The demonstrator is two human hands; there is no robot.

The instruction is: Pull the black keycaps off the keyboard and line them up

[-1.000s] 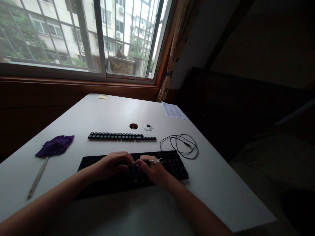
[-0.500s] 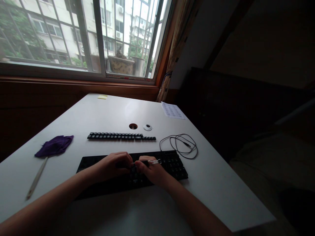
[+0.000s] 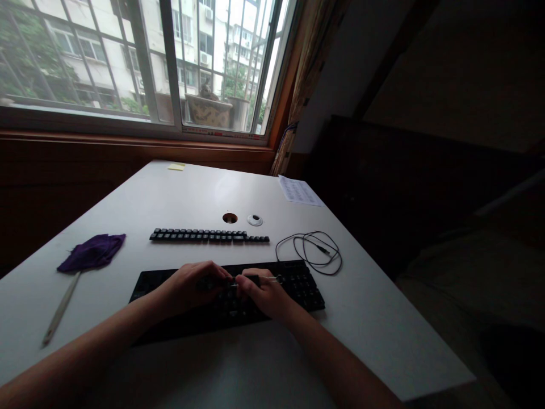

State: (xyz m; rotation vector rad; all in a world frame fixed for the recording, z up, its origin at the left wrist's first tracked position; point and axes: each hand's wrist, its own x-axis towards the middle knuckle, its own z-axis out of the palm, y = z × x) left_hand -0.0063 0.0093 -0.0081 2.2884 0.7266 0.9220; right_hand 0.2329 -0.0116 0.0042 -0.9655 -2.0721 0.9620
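Leftward, a crumpled purple cloth (image 3: 91,253) lies on the white table (image 3: 196,196). Beyond the window (image 3: 169,74), a patterned tan planter (image 3: 208,112) holds a dark lump (image 3: 206,91). Arched over the long black plastic keyboard (image 3: 234,316), the left hand (image 3: 193,284) curls inward; in this shadow I cannot tell whether it pinches anything. Just beside it, the right hand (image 3: 266,293) is closed around a slim metal-wire tool (image 3: 254,280), above the keyboard.

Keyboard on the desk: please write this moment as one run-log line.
right hand: holding wire tool; left hand: at tool's tip; keyboard: under both hands; loose keycaps: lined up beyond
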